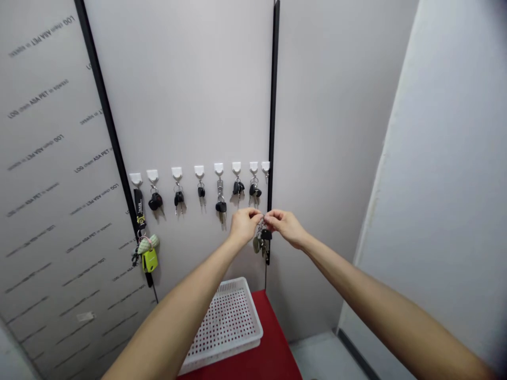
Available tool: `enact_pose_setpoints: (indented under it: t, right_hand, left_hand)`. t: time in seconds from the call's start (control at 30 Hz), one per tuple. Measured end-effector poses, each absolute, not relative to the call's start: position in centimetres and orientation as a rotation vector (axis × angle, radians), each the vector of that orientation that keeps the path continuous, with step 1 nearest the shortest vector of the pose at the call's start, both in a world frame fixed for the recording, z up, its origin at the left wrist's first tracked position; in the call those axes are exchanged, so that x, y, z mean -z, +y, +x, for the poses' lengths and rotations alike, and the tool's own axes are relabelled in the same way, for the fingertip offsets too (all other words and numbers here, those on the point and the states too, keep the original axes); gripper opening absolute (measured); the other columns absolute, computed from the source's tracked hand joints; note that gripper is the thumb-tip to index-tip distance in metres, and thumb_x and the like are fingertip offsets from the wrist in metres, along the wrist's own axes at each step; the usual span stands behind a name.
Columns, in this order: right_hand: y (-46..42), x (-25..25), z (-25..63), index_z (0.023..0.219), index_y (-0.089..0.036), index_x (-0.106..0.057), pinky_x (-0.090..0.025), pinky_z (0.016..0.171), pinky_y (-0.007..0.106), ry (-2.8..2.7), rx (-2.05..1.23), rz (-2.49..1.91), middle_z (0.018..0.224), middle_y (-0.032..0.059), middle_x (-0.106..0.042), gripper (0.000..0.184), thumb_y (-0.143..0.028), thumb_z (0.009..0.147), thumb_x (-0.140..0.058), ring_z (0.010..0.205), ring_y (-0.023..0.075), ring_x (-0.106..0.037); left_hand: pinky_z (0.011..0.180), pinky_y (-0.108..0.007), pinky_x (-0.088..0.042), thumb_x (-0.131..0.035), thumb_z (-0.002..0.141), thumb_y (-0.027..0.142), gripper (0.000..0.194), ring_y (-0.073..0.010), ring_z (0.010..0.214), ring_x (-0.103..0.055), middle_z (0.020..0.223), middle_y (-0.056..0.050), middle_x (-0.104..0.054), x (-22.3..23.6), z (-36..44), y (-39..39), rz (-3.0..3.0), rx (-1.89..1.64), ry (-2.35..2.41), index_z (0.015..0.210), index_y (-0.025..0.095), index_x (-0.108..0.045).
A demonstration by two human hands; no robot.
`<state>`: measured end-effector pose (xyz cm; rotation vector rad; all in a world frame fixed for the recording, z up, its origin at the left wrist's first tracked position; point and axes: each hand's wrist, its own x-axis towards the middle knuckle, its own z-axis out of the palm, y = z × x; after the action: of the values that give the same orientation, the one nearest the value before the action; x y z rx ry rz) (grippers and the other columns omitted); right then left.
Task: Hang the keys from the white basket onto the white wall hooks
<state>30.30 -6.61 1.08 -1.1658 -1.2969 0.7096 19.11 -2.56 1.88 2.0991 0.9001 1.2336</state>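
Note:
Both hands meet in front of the wall, pinching the ring of one bunch of keys (263, 241). A black-headed key and several metal keys dangle below the fingertips. My left hand (246, 222) grips the ring from the left, and my right hand (285, 226) grips it from the right. Above them, the rightmost white hook (265, 167) carries no bunch of keys; something small and metallic shows just under it. Beside it, another white hook (254, 167) holds a key bunch (255, 190) with a black head.
Several more hooks with keys run leftward, ending at a black strap (139, 208) with a yellow-green tag (149, 260). Below, a white perforated basket (253, 322) sits on a red surface (273, 343). A black strip (273, 105) runs down the wall; a pale panel (443, 174) stands right.

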Motion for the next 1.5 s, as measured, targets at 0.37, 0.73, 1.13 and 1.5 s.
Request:
enact_pose_setpoints:
  t: [0.37,0.73,1.13,1.5]
  right_hand:
    - [0.2,-7.5,32.7,0.051,-0.014,-0.046,-0.038,0.043,0.018,-0.867,-0.295,-1.23,0.05,-0.0011,-0.052,0.008,-0.017,0.058,-0.043,0.042,0.0057,-0.046]
    - [-1.2,-3.3,32.7,0.072,-0.014,-0.053,-0.037,0.061,0.023,-0.763,0.012,-1.402,0.071,0.0031,-0.055,0.019,-0.021,0.058,-0.042,0.067,0.0118,-0.049]
    - [-8.4,0.9,21.8,0.12,-0.023,-0.004,-0.029,0.043,0.018,-1.523,-0.522,-0.947,0.047,-0.0087,-0.033,0.068,-0.013,0.063,-0.039,0.041,0.0051,-0.031]
    - [-9.9,-4.1,20.2,0.118,-0.03,-0.002,-0.034,0.044,0.022,-1.527,-0.47,-0.691,0.051,-0.0067,-0.04,0.067,-0.016,0.066,-0.041,0.043,0.0073,-0.035]
  left_hand:
    - [0.062,-0.023,-0.039,-0.046,0.06,0.016,0.023,-0.0097,0.062,-0.049,0.075,-0.004,-0.056,-3.3,19.0,-3.4,2.143,-1.159,0.902,0.082,0.013,-0.054]
    - [0.058,-0.019,-0.036,-0.048,0.057,0.012,0.021,-0.007,0.058,-0.045,0.064,0.0,-0.051,2.7,13.9,-2.3,1.795,-1.19,0.989,0.077,0.012,-0.053]
    - [0.047,-0.014,-0.029,-0.045,0.059,0.007,0.074,-0.002,0.044,-0.033,0.047,0.01,-0.037,-0.1,9.6,-5.9,1.58,-1.411,0.587,0.119,0.022,-0.004]
    - [0.049,-0.016,-0.033,-0.046,0.059,0.009,0.073,-0.0021,0.043,-0.034,0.047,0.01,-0.036,-4.6,10.6,-7.8,1.598,-1.402,0.388,0.118,0.026,-0.006]
